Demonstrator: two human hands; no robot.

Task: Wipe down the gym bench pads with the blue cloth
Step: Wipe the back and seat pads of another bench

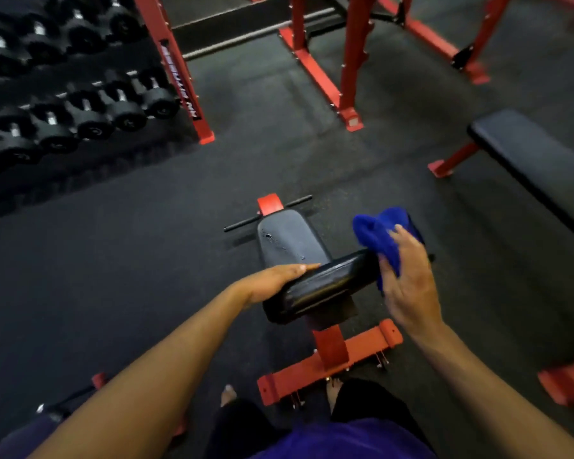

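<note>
A small red-framed bench stands on the floor in front of me. Its near black pad [325,286] lies crosswise, and a longer black pad [289,236] runs away from me with wet drops on it. My left hand [275,281] rests flat, fingers straight, on the left end of the near pad. My right hand [408,283] grips the bunched blue cloth [381,230] against the right end of that pad. Part of the cloth is hidden behind my fingers.
A second black bench [537,170] on red legs stands to the right. A dumbbell rack [73,104] fills the far left. Red rack uprights [348,81] stand ahead. The bench's red foot bar [328,366] lies by my feet on dark rubber floor [130,243].
</note>
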